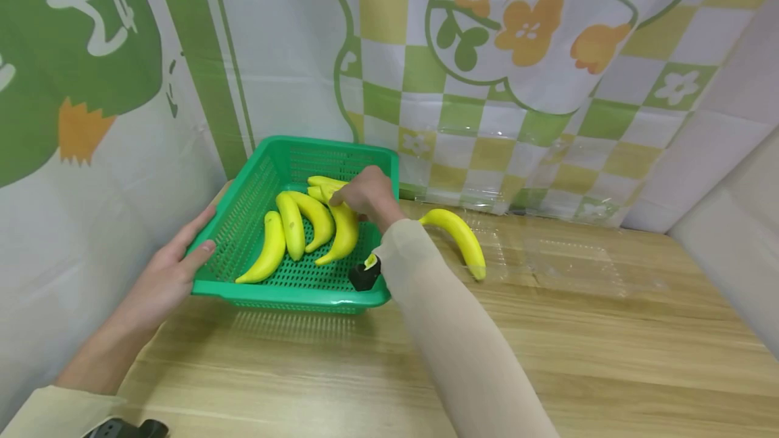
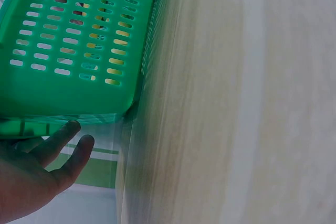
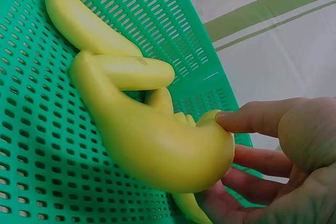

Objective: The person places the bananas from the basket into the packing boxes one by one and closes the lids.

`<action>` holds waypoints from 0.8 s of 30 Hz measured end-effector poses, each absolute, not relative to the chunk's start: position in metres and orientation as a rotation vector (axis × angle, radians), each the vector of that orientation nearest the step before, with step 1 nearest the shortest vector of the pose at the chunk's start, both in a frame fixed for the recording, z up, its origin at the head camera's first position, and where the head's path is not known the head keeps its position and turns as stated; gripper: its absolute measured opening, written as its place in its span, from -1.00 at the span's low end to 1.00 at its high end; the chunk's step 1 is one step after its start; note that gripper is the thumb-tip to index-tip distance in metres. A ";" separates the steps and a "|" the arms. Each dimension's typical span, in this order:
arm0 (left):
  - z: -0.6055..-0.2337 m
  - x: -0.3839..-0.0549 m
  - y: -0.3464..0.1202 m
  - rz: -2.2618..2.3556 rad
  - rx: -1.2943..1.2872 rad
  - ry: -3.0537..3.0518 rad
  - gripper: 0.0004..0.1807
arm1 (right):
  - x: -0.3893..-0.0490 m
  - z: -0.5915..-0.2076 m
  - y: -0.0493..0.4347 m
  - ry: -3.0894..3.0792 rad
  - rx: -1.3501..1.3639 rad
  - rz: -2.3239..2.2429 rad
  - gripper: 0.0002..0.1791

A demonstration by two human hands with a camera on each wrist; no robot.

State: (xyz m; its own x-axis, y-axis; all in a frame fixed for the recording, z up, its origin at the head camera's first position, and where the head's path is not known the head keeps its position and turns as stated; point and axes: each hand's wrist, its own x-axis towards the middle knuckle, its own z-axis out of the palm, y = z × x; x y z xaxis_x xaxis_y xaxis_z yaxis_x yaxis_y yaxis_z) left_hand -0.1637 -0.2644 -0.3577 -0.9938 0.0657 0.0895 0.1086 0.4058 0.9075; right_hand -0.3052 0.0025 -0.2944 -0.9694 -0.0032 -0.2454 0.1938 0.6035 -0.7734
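— Right grip [image 1: 368,193], what does it hold?
— It pinches a yellow banana [image 1: 345,235] among other bananas [image 1: 291,225] inside the green plastic basket [image 1: 292,295]
— And the left grip [image 1: 173,269]?
— Holds the basket's side rim; another banana [image 1: 464,243] lies outside on the table [image 1: 548,357]

Counting one green basket [image 1: 292,297] on one wooden table [image 1: 548,370]. Making out four bananas [image 1: 264,252] distinctly inside, plus at least one more at the back, not reaching an exact total there because of overlap. Adding one loose banana [image 1: 459,238] outside. Also counting two hands, one left hand [image 1: 173,269] and one right hand [image 1: 368,192]; two pale sleeves [image 1: 420,276]; and two black devices [image 1: 364,277], one near each wrist. Finding the clear plastic packaging [image 1: 578,265] too see-through for a sure number.
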 end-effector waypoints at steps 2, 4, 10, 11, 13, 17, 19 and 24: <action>-0.357 -0.163 -0.265 -1.687 -0.161 -2.603 -0.35 | -0.305 -0.295 0.003 2.609 0.149 -1.309 -0.68; -0.358 -0.163 -0.265 -1.688 -0.162 -2.602 -0.35 | -0.304 -0.295 0.004 2.609 0.141 -1.316 -0.71; -0.359 -0.163 -0.265 -1.683 -0.155 -2.600 -0.35 | -0.303 -0.294 0.004 2.593 0.134 -1.351 -0.70; -0.359 -0.163 -0.265 -1.680 -0.151 -2.602 -0.34 | -0.303 -0.293 0.003 2.585 0.133 -1.361 -0.69; -0.359 -0.163 -0.264 -1.678 -0.145 -2.605 -0.34 | -0.302 -0.293 0.003 2.584 0.124 -1.370 -0.69; -0.358 -0.163 -0.264 -1.684 -0.142 -2.607 -0.34 | -0.303 -0.291 0.004 2.609 0.096 -1.388 -0.71; -0.357 -0.163 -0.263 -1.691 -0.141 -2.609 -0.34 | -0.303 -0.291 0.005 2.634 0.081 -1.384 -0.70; -0.357 -0.164 -0.264 -1.688 -0.148 -2.610 -0.34 | -0.303 -0.287 0.007 2.653 0.034 -1.405 -0.68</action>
State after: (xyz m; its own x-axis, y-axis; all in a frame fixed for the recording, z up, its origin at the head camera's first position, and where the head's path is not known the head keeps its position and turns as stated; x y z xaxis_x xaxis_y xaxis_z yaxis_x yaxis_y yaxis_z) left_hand -0.1638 -0.2640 -0.3573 -0.9951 0.0636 0.0761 0.0955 0.4071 0.9084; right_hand -0.3028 0.0075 -0.2871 -0.9901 -0.0450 -0.1330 0.0847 0.5638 -0.8216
